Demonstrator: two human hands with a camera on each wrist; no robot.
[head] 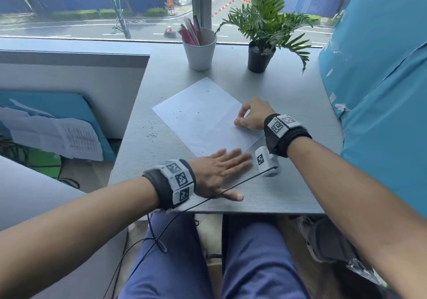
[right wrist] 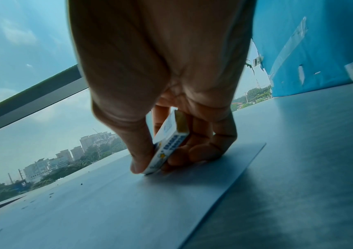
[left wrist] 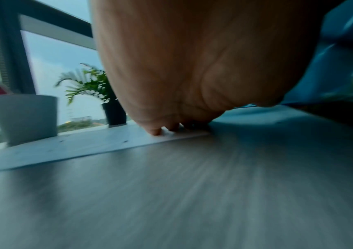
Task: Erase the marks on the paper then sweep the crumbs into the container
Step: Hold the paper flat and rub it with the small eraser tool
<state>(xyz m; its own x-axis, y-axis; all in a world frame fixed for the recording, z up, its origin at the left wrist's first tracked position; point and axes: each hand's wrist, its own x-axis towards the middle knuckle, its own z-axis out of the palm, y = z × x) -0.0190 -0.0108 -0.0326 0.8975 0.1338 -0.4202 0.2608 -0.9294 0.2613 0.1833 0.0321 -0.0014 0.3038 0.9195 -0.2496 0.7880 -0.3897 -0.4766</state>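
A white sheet of paper (head: 203,116) lies at an angle on the grey desk (head: 288,183). Dark eraser crumbs (head: 152,134) dot the paper and the desk to its left. My right hand (head: 248,116) pinches a small white eraser (right wrist: 167,144) in a printed sleeve between thumb and fingers, its lower end pressed on the paper (right wrist: 128,202) near the right edge. My left hand (head: 221,169) lies flat with straight fingers on the paper's near corner, fingertips (left wrist: 156,131) on the paper (left wrist: 64,148). A white cup (head: 199,49) with pens stands at the back.
A potted green plant (head: 263,44) stands right of the white cup (left wrist: 24,116) by the window. A blue padded panel (head: 381,90) borders the desk on the right. A low grey partition (head: 69,79) runs on the left. A black cable (head: 208,197) crosses the desk's front edge.
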